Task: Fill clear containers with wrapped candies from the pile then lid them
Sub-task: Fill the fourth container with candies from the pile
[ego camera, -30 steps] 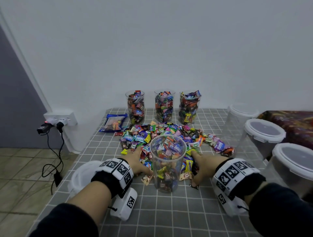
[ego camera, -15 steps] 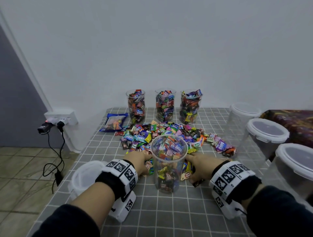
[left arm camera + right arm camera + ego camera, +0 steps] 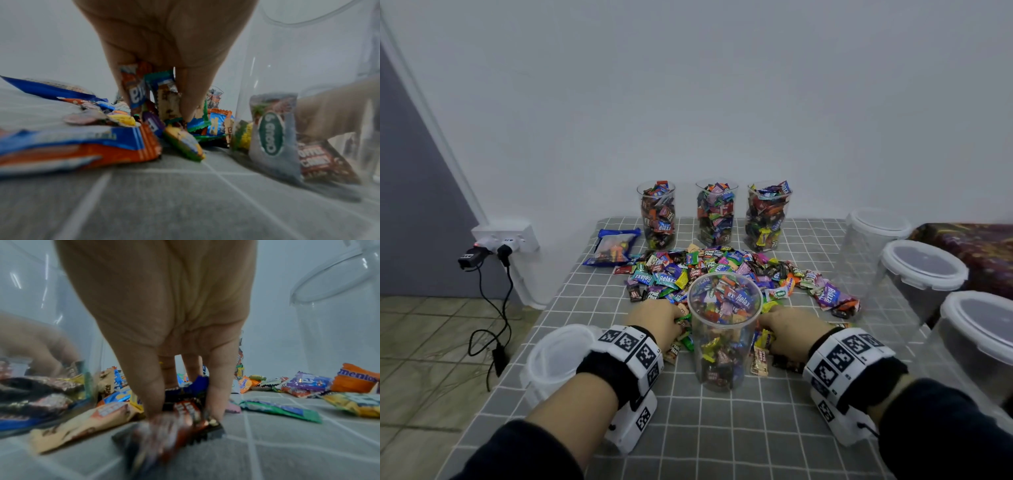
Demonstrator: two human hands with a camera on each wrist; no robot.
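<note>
Grey checked tablecloth [image 3: 722,428] carries three filled, unlidded jars [image 3: 716,213] at the back. Lidded empty containers [image 3: 921,277] crowd the right edge. Nearest, a half-full jar [image 3: 724,329] fronts the candy pile [image 3: 722,270]. Left hand [image 3: 654,320] and right hand [image 3: 792,329] each clutch candies; lidding remains.

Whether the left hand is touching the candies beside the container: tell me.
Touching. The left wrist view shows the left hand with fingers pinching several wrapped candies above the pile.
</note>
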